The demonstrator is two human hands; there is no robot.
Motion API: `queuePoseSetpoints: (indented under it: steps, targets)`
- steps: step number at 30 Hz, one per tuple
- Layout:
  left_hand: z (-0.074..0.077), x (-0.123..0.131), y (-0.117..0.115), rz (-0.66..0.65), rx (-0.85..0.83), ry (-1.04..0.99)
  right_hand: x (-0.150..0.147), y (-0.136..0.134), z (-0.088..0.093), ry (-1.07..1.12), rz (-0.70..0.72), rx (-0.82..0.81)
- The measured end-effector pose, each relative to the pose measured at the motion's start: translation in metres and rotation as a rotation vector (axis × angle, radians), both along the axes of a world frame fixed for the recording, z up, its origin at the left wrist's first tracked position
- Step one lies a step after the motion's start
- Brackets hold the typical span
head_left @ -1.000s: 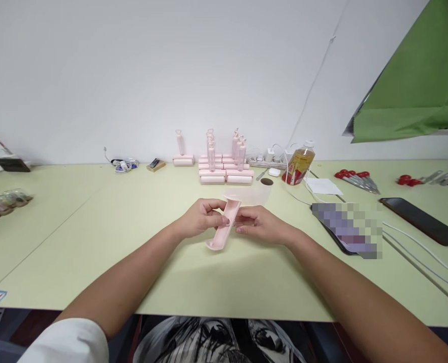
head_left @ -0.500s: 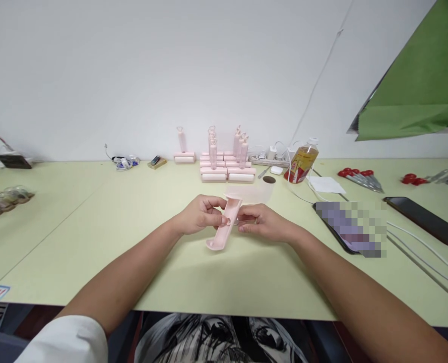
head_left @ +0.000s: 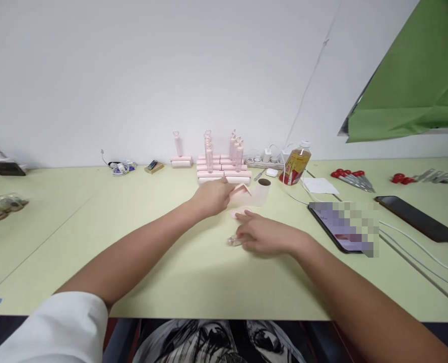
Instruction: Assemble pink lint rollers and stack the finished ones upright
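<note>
My left hand (head_left: 213, 197) is closed with its fingertips on a pink lint roller cover (head_left: 242, 189), reaching forward just in front of the stacked rollers. Much of the cover is hidden or blurred. Nearer to me, my right hand (head_left: 267, 233) is closed on a clear plastic handle (head_left: 233, 241), whose end sticks out to the left under the fingers. A small pale pink piece (head_left: 240, 212) shows by its fingertips, too blurred to name. Beyond it lies a roll of sticky paper (head_left: 261, 194) with a dark round core opening.
Assembled pink lint rollers (head_left: 238, 174) with upright clear handles stand by the wall. Right of them are a power strip (head_left: 263, 164), a tilted drink bottle (head_left: 297, 164), white paper (head_left: 321, 185), red-handled tools (head_left: 354, 177) and two phones with cables. Clear domed items (head_left: 2, 207) lie far left.
My left hand has moved forward with the pink cover, away from my right hand. The right hand has lowered toward the table with the clear handle. The view has shifted slightly.
</note>
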State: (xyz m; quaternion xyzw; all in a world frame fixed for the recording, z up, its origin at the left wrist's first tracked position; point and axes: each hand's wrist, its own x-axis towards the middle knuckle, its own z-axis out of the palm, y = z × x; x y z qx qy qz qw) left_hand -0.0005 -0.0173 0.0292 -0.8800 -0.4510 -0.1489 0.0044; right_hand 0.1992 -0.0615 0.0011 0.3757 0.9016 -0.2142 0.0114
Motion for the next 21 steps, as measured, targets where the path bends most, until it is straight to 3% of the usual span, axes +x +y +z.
queuePoseSetpoints:
  steps: [5,13,21]
  targets:
    - [-0.008,0.028,0.020,-0.140,0.026,0.326,-0.015,-0.011,-0.008,-0.129,-0.049,0.024]
    - [-0.016,0.032,0.033,-0.244,0.119,0.432,-0.013,-0.009,-0.006,-0.132,-0.048,-0.121]
    - [-0.043,0.037,0.034,-0.354,0.142,0.466,-0.020,-0.019,-0.003,-0.154,0.008,-0.110]
